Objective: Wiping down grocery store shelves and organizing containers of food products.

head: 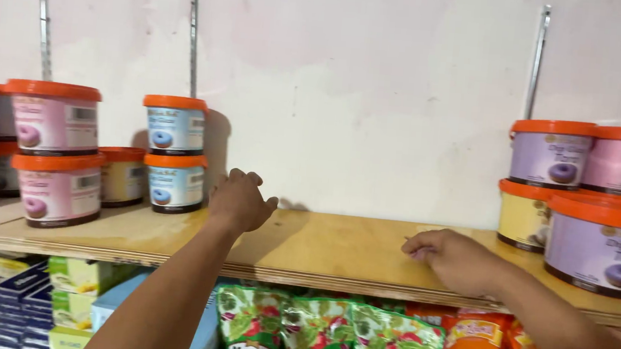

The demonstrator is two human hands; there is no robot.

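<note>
Two bare hands over a wooden shelf between groups of small tubs.

The left hand [239, 202] hovers with empty, loosely curled grip just beside the two stacked blue-label tubs [174, 153], near the wall. The right hand [453, 258] rests on the bare wooden shelf [319, 246], fingers curled closed, holding nothing I can see. Purple-label tubs [604, 241] stand at right; the stacking probably saves shelf space.

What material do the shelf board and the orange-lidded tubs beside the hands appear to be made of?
Light brown shelf board: likely plywood, matte, with visible grain and a layered front edge. Small orange-lidded tubs: probably plastic, smooth and slightly glossy, with printed labels around them.
</note>
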